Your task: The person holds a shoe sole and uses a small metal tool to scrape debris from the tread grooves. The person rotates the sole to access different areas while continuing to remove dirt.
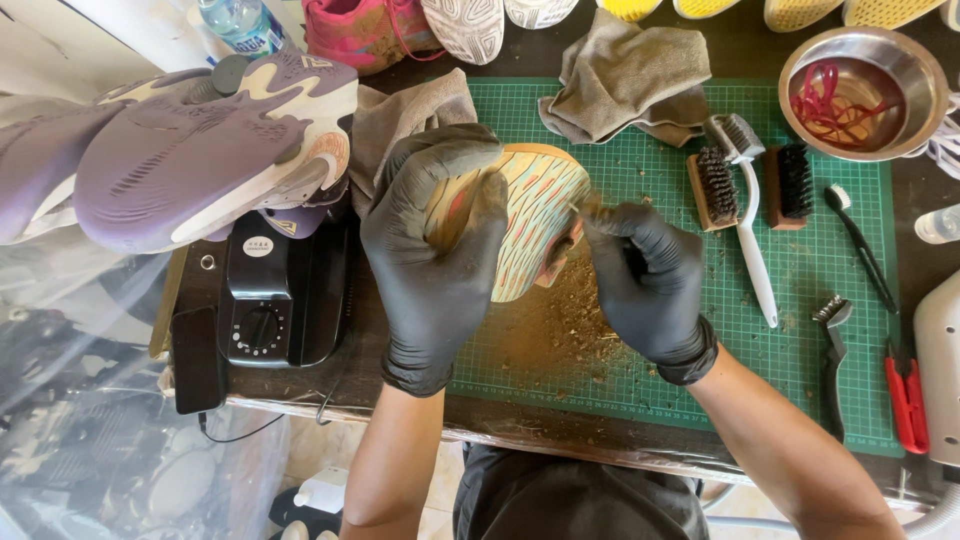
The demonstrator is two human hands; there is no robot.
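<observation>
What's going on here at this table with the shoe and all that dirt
A person in black gloves is working on a shoe held sole-up over a green cutting mat. The left hand grips the shoe, while the right hand picks at its sole, holding something too small to make out. Loose brown dirt lies on the mat beneath. Brushes and a metal bowl sit to the right, a purple shoe to the left.
</observation>
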